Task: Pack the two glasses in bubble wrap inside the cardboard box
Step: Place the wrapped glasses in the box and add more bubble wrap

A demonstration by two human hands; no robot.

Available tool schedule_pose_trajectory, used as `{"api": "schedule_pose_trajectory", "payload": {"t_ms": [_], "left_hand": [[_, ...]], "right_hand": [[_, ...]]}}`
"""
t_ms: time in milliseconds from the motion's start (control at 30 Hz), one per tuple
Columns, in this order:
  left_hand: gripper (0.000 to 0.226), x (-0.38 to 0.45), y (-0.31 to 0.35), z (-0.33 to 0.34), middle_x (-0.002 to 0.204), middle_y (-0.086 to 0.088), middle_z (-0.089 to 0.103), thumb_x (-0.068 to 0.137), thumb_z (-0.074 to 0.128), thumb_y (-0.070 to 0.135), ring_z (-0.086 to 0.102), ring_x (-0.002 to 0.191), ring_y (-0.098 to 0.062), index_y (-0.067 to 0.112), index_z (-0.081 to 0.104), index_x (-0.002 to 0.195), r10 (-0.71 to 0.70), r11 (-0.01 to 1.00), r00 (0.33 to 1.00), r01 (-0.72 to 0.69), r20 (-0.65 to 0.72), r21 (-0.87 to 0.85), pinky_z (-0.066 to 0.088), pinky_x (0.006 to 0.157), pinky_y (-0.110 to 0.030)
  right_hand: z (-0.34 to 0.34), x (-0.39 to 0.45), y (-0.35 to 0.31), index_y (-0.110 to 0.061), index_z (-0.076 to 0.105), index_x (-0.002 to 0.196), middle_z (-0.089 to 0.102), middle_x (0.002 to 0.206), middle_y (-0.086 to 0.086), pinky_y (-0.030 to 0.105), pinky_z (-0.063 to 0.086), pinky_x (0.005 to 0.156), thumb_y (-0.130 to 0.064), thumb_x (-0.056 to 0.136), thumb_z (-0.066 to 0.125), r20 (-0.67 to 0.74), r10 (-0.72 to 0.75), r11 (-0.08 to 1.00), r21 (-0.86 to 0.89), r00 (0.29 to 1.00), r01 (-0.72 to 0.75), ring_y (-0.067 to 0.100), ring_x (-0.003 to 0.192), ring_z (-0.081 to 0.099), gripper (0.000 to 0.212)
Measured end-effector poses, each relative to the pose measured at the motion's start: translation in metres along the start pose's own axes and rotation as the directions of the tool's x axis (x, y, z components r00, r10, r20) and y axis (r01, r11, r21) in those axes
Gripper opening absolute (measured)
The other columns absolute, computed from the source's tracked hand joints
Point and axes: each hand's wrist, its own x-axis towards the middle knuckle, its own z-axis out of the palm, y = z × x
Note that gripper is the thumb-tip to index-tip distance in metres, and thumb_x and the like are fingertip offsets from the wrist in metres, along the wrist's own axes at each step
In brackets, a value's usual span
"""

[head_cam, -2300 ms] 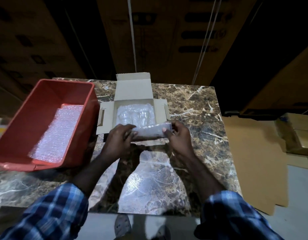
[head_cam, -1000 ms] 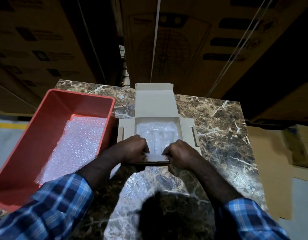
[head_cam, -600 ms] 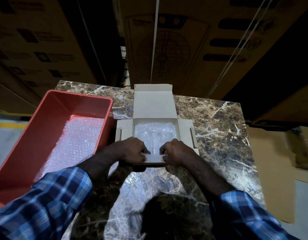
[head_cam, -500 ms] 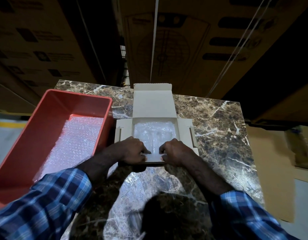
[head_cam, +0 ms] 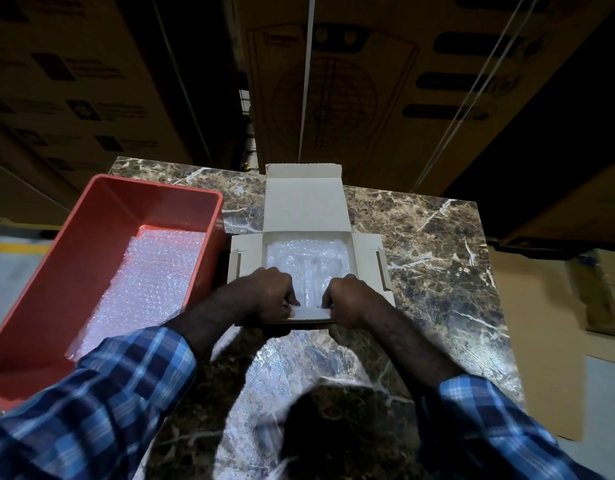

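A small open cardboard box [head_cam: 304, 206] lies on the marble table with its lid folded back and its side flaps spread out. Bubble wrap [head_cam: 306, 259] fills the inside, and faint shapes of glasses show through it. My left hand [head_cam: 264, 297] and my right hand [head_cam: 347, 299] sit side by side at the box's near edge. Both hands have their fingers curled down onto the near end of the bubble wrap, pinching it against the front wall. The hands hide the box's front corners.
A red plastic bin [head_cam: 74, 258] stands touching the box's left flap, with a bubble wrap sheet [head_cam: 143, 285] lying inside. The marble table [head_cam: 437, 258] ends close on the right, where flat cardboard [head_cam: 541, 341] lies on the floor. Large cartons rise behind the table.
The hands have brought the folded end of the bubble wrap down into the near side of the box and moved closer together. Over the last half second they stay nearly still.
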Motion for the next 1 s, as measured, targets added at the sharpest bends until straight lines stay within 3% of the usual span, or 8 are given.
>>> {"api": "schedule_pose_trajectory", "payload": {"t_ms": [133, 400, 667, 800, 900, 1000], "left_hand": [[0.032, 0.004, -0.003, -0.002, 0.112, 0.003, 0.075, 0.083, 0.075, 0.034, 0.069, 0.104, -0.018, 0.024, 0.076, 0.113, -0.012, 1.000, 0.999, 0.011, 0.037, 0.003, 0.055, 0.092, -0.034], [0.028, 0.000, 0.005, -0.010, 0.103, -0.004, 0.073, 0.088, 0.060, 0.043, 0.065, 0.094, -0.022, 0.028, 0.077, 0.105, -0.052, 0.996, 0.988, 0.040, 0.149, 0.078, 0.056, 0.088, -0.037], [0.031, 0.006, -0.006, -0.004, 0.112, 0.007, 0.075, 0.088, 0.068, 0.027, 0.068, 0.103, -0.015, 0.034, 0.073, 0.118, 0.117, 0.980, 0.993, -0.119, 0.021, 0.159, 0.050, 0.091, -0.028], [0.029, 0.006, -0.012, 0.006, 0.101, 0.009, 0.076, 0.085, 0.070, 0.030, 0.060, 0.102, -0.014, 0.035, 0.075, 0.114, 0.207, 0.962, 0.972, -0.182, -0.108, 0.206, 0.048, 0.078, -0.030], [0.024, 0.008, -0.011, 0.007, 0.096, 0.011, 0.075, 0.082, 0.072, 0.029, 0.053, 0.102, -0.014, 0.031, 0.077, 0.105, 0.220, 0.953, 0.968, -0.188, -0.117, 0.236, 0.034, 0.069, -0.029], [0.018, 0.011, -0.010, 0.007, 0.090, 0.011, 0.072, 0.078, 0.073, 0.031, 0.053, 0.101, -0.015, 0.028, 0.075, 0.095, 0.209, 0.948, 0.971, -0.171, -0.120, 0.267, 0.027, 0.071, -0.030]], "right_hand": [[-0.002, 0.009, 0.003, -0.004, 0.072, 0.118, 0.071, 0.118, 0.015, 0.041, 0.055, 0.095, 0.000, 0.087, 0.063, 0.095, -0.021, 1.000, 0.015, 0.995, 0.019, 0.031, 0.109, 0.066, 0.032], [0.008, 0.024, 0.001, -0.008, 0.069, 0.117, 0.067, 0.116, 0.016, 0.044, 0.056, 0.090, -0.012, 0.088, 0.066, 0.098, 0.004, 0.997, -0.079, 0.995, 0.003, 0.035, 0.104, 0.064, 0.030], [0.017, 0.018, 0.003, -0.017, 0.076, 0.098, 0.070, 0.100, 0.008, 0.037, 0.057, 0.079, -0.002, 0.077, 0.068, -0.068, -0.057, 0.993, -0.104, 0.996, 0.050, 0.029, 0.092, 0.067, 0.027], [0.021, 0.014, 0.005, -0.016, 0.074, 0.092, 0.068, 0.096, 0.008, 0.035, 0.056, 0.073, 0.002, 0.075, 0.070, -0.140, -0.095, 0.991, -0.109, 0.985, 0.080, 0.028, 0.086, 0.066, 0.025], [0.015, 0.013, 0.005, -0.013, 0.075, 0.093, 0.069, 0.096, 0.008, 0.034, 0.056, 0.072, 0.003, 0.079, 0.067, -0.120, -0.106, 0.989, -0.114, 0.987, 0.093, 0.027, 0.084, 0.067, 0.023], [0.013, 0.014, 0.005, -0.013, 0.073, 0.091, 0.069, 0.093, 0.009, 0.034, 0.055, 0.069, 0.004, 0.079, 0.065, -0.094, -0.126, 0.984, -0.135, 0.988, 0.113, 0.026, 0.080, 0.065, 0.022]]}}
